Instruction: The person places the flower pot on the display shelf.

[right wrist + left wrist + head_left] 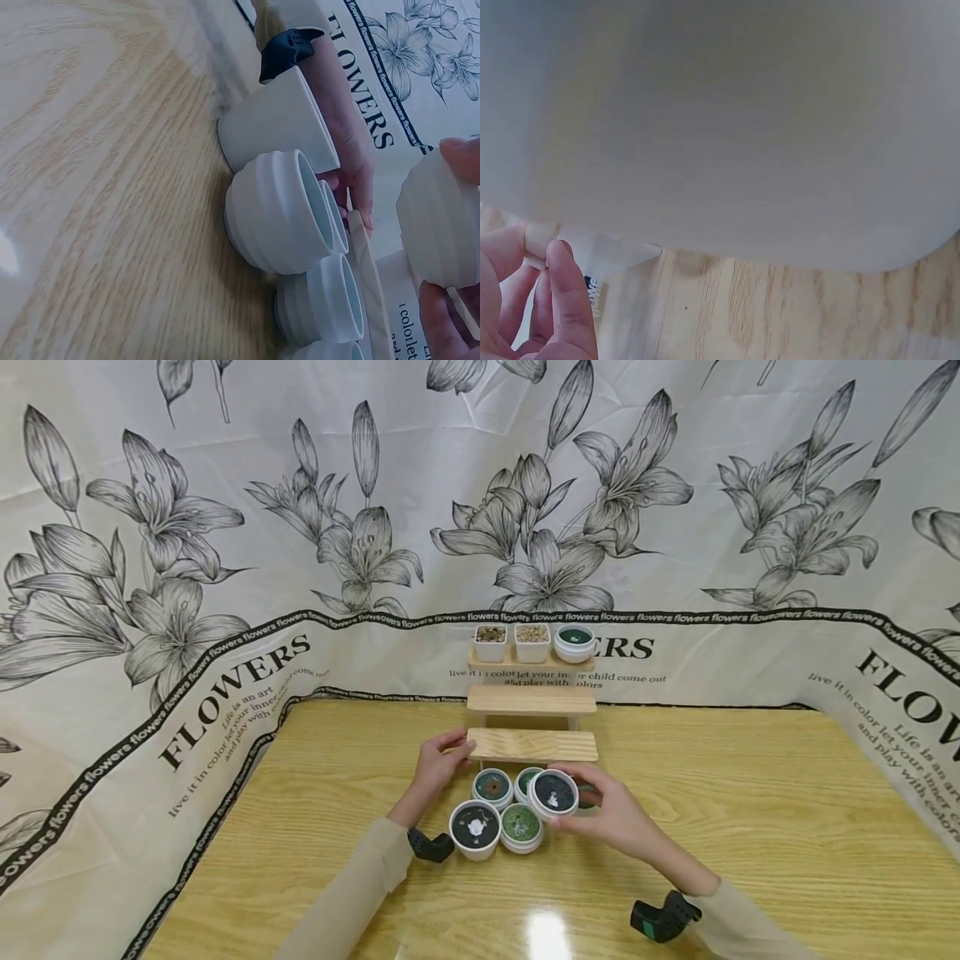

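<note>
My right hand (611, 810) grips a white ribbed pot (553, 792) with a dark top and a white patch, held above the other pots. In the right wrist view, fingers and thumb stand on either side of this pot (439, 217). My left hand (438, 768) pinches the left end of the lowest plank (532, 745) of a wooden tiered stand. Below that plank cluster several white pots: a larger smooth one (475, 828), a green-topped one (521, 839) and one with a reddish-brown centre (492, 787). Others are partly hidden behind the held pot and right hand.
On the stand's top tier are two square pots of pebbles (532, 645) and a round green-topped pot (574, 645). The middle plank (532, 699) is bare wood. A flower-print cloth (390, 656) hangs behind the wooden table (750, 810). A pale blurred surface fills most of the left wrist view.
</note>
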A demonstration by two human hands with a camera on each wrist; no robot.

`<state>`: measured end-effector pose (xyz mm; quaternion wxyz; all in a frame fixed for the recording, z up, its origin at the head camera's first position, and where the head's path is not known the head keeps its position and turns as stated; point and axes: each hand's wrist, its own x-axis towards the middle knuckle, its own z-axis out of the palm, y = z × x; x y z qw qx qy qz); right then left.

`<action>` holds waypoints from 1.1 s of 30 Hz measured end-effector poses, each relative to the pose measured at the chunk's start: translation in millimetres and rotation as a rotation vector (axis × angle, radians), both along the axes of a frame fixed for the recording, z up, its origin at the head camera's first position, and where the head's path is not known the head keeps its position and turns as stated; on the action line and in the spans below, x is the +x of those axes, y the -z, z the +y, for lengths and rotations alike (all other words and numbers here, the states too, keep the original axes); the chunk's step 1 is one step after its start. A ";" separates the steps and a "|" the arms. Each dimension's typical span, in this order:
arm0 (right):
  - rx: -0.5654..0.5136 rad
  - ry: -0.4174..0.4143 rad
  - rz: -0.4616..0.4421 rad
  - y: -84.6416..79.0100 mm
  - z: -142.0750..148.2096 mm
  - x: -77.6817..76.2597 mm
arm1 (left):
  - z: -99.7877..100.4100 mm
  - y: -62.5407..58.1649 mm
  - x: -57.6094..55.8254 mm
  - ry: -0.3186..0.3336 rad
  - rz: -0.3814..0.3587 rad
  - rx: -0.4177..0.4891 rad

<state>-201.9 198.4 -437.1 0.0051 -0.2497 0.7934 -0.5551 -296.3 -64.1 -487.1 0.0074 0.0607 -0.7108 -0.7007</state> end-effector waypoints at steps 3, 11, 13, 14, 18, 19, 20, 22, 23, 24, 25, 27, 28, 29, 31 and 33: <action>-0.009 -0.003 -0.002 -2.4 -2.8 -4.2 | -0.2 0.0 -0.1 0.005 0.002 -0.006; 0.017 0.030 -0.022 -13.6 -11.8 -14.8 | -1.6 -1.2 -0.2 0.022 0.001 0.021; 0.016 0.028 -0.033 -15.7 -13.5 -17.5 | -1.9 -1.2 -0.1 0.026 0.003 0.019; 0.015 0.026 -0.038 -16.5 -14.3 -18.9 | -1.8 -1.1 0.0 0.026 0.001 0.015; 0.012 0.012 -0.072 -19.6 -17.1 -25.1 | -0.8 -1.0 0.1 0.019 -0.003 0.002; 0.012 0.009 -0.081 -20.5 -17.8 -26.5 | -0.5 -1.0 0.1 0.018 -0.001 -0.002; 0.011 0.007 -0.093 -21.3 -18.5 -27.8 | -0.4 -0.9 0.1 0.017 0.000 -0.004; -0.001 -0.002 -0.121 -22.8 -19.9 -30.4 | -0.5 -1.0 0.5 0.016 0.004 -0.007; -0.005 -0.006 -0.131 -23.7 -20.7 -31.6 | -0.5 -1.2 0.8 0.015 0.005 -0.008; -0.008 -0.007 -0.135 -24.5 -21.6 -32.8 | -0.8 -1.0 1.0 0.015 0.010 -0.009; -0.011 -0.009 -0.140 -25.2 -22.4 -34.2 | -0.9 -1.2 1.3 0.015 0.009 -0.007; -0.013 -0.013 -0.135 -26.6 -24.0 -37.0 | -1.3 -1.2 1.7 0.014 0.008 -0.002; -0.012 -0.012 -0.129 -27.3 -24.8 -38.5 | -1.4 -1.1 1.7 0.014 0.009 0.000; -0.014 -0.011 -0.129 -28.0 -25.5 -39.9 | -1.4 -0.9 1.8 0.014 0.011 0.003; -0.012 0.001 -0.127 -29.0 -26.7 -42.8 | -0.9 -0.9 1.9 0.013 0.009 0.010; -0.009 0.022 -0.122 -30.0 -27.8 -45.6 | -0.1 -1.0 1.9 0.015 0.012 0.008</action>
